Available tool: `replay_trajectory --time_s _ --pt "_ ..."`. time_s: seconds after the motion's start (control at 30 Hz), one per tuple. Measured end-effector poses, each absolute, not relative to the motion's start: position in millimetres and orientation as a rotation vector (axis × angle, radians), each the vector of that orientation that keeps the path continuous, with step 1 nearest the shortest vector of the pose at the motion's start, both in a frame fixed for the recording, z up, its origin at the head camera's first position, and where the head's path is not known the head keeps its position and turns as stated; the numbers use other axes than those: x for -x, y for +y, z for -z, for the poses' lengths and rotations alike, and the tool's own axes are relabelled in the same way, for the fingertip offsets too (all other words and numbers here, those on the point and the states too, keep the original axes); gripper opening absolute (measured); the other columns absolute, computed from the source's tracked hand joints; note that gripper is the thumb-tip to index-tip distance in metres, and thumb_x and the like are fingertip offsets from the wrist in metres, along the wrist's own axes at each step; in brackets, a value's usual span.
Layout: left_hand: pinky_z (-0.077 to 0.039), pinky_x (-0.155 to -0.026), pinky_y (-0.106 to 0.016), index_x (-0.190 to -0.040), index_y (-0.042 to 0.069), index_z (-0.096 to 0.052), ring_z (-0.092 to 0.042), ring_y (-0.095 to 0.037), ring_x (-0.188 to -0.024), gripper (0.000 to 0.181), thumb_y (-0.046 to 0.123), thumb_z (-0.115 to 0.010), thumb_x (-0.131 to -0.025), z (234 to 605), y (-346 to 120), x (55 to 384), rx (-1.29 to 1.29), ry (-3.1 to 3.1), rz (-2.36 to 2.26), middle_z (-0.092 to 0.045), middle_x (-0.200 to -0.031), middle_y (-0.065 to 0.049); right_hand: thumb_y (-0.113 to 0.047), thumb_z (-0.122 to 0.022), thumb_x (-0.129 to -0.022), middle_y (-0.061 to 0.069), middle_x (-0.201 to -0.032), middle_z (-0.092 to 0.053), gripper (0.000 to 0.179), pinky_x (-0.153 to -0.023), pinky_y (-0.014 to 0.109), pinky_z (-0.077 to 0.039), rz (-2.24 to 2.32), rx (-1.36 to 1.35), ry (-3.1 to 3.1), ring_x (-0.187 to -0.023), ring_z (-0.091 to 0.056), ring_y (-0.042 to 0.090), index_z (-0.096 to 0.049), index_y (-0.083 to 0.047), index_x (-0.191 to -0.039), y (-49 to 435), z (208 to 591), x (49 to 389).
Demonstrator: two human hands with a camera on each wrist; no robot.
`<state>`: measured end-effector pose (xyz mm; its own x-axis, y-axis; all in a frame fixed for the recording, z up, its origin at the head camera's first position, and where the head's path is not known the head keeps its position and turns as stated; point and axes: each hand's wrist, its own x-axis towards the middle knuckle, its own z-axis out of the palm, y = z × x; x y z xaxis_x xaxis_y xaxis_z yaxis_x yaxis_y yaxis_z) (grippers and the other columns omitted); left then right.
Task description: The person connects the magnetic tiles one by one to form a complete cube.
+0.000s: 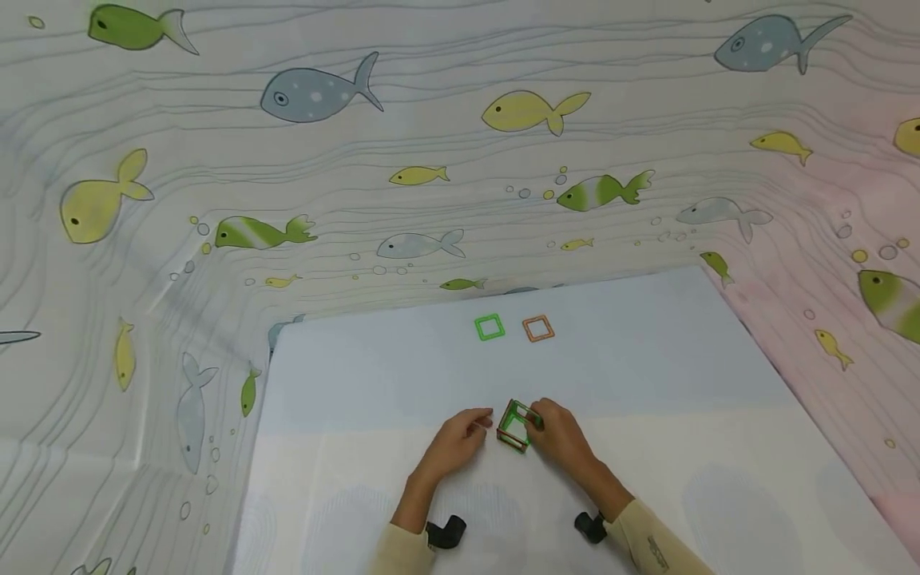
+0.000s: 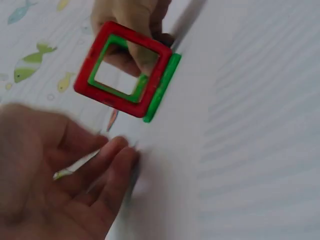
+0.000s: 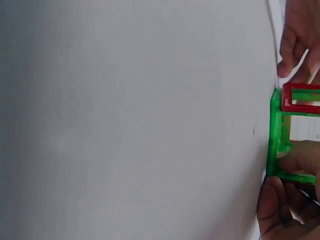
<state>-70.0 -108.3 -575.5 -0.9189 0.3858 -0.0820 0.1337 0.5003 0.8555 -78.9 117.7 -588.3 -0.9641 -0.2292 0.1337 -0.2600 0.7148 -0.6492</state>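
Note:
In the head view several square frame tiles, green and red, stand joined as a small hollow box point(image 1: 512, 442) on the white table. My right hand point(image 1: 564, 439) pinches a green side of it between thumb and fingers. A red square frame point(image 2: 91, 57) faces the left wrist camera, with a green frame point(image 2: 162, 87) along its base at the tabletop. The right wrist view catches the box at its right edge, where the thumb lies inside a green tile point(image 3: 273, 135). My left hand point(image 1: 454, 443) is just left of the box, fingers loosely bent and holding nothing.
Farther back on the table point(image 1: 374, 367) lie a flat green square frame point(image 1: 479, 331) and, to its right, an orange square frame point(image 1: 528, 331). Fish-patterned sheeting point(image 1: 431, 144) rises behind and at both sides. Black camera mounts point(image 1: 449, 533) sit at both wrists.

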Motion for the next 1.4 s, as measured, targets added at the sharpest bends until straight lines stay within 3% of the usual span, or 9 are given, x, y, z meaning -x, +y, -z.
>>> replay_trajectory --time_s 0.17,0.33,0.63,0.73,0.93,1.13,1.4 --pt "-0.055 -0.083 -0.029 -0.131 0.005 -0.062 -0.069 -0.023 -0.098 0.033 0.008 -0.060 -0.099 582 -103 85 -0.419 2.509 -1.424 -0.070 -0.114 -0.010 0.001 -0.078 -0.081 -0.005 -0.075 -0.055 0.017 -0.056 0.020 -0.038 -1.116 -0.481 -2.875 -0.065 -0.043 0.005 -0.065 -0.010 -0.079 121 588 80" --pt "-0.053 -0.077 -0.025 -0.129 0.013 -0.066 -0.066 -0.012 -0.088 0.034 0.010 -0.066 -0.095 586 -89 96 -0.539 2.521 -1.344 -0.069 -0.117 -0.006 0.001 -0.078 -0.081 -0.006 -0.073 -0.052 0.015 -0.056 0.020 -0.036 -1.120 -0.586 -2.863 -0.064 -0.040 0.004 -0.068 -0.010 -0.083 122 586 85" --pt "-0.049 -0.070 -0.023 -0.097 0.011 -0.075 -0.057 -0.007 -0.076 0.009 0.010 -0.074 -0.088 594 -72 96 -0.596 2.808 -1.105 -0.067 -0.089 0.000 0.000 -0.076 -0.084 -0.003 -0.075 -0.053 0.014 -0.056 0.020 -0.034 -1.129 -0.713 -2.907 -0.065 -0.038 0.004 -0.070 -0.012 -0.087 121 583 90" --pt "-0.048 -0.067 -0.022 -0.095 0.011 -0.075 -0.053 -0.005 -0.072 0.009 0.008 -0.075 -0.087 594 -70 94 -0.571 2.848 -1.080 -0.064 -0.084 0.001 -0.005 -0.076 -0.086 -0.003 -0.081 -0.055 0.014 -0.059 0.021 -0.038 -1.173 -0.783 -2.988 -0.068 -0.042 0.005 -0.070 -0.010 -0.097 127 579 95" --pt "-0.043 -0.062 -0.020 -0.095 0.011 -0.076 -0.050 -0.005 -0.069 0.010 0.009 -0.075 -0.086 592 -69 93 -0.551 2.864 -1.095 -0.062 -0.080 0.002 -0.002 -0.064 -0.093 0.002 -0.107 -0.066 0.027 -0.079 0.030 -0.051 -1.230 -1.030 -3.116 -0.093 -0.061 0.013 -0.066 -0.007 -0.119 160 565 120" --pt "-0.040 -0.060 -0.018 -0.095 0.011 -0.076 -0.047 -0.004 -0.069 0.010 0.011 -0.076 -0.085 597 -68 91 -0.490 2.861 -1.095 -0.060 -0.079 0.003 -0.014 -0.059 -0.100 0.006 -0.104 -0.069 0.020 -0.078 0.036 -0.054 -1.265 -0.652 -3.184 -0.095 -0.064 0.020 -0.068 -0.005 -0.115 183 558 154" --pt "-0.042 -0.063 -0.018 -0.095 0.013 -0.075 -0.050 -0.004 -0.072 0.009 0.011 -0.074 -0.086 598 -65 90 -0.456 2.904 -1.062 -0.062 -0.083 0.003 -0.021 -0.054 -0.102 0.020 -0.109 -0.068 0.029 -0.077 0.042 -0.054 -1.215 -0.280 -3.159 -0.099 -0.064 0.032 -0.064 0.001 -0.118 184 558 193"
